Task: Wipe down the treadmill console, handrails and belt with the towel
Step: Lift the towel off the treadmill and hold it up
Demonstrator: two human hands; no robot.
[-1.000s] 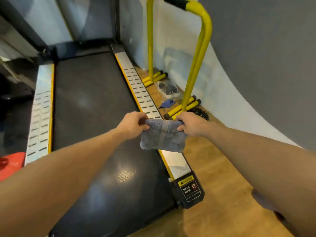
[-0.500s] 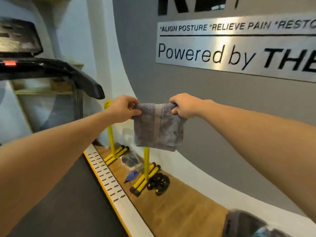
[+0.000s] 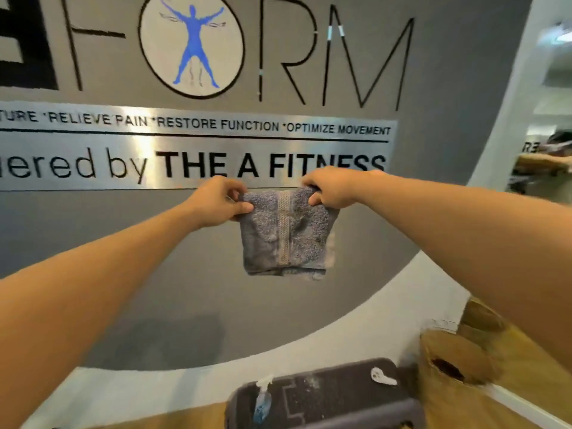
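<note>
A grey wall [image 3: 448, 97] carries large black lettering [image 3: 334, 57] and a white circle with a blue human figure [image 3: 192, 44]. Below these sits a brushed-metal sign [image 3: 93, 150] with black text. On the wooden floor [image 3: 526, 382] stand a dark grey padded block [image 3: 340, 397] and, beside it, woven straw baskets [image 3: 455, 357].

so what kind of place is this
Most likely a fitness or physiotherapy studio. The wall sign reads "relieve pain, restore function, optimize movement" and "THE A FITNESS", and a round logo above it shows a stretched-out human figure.
</note>
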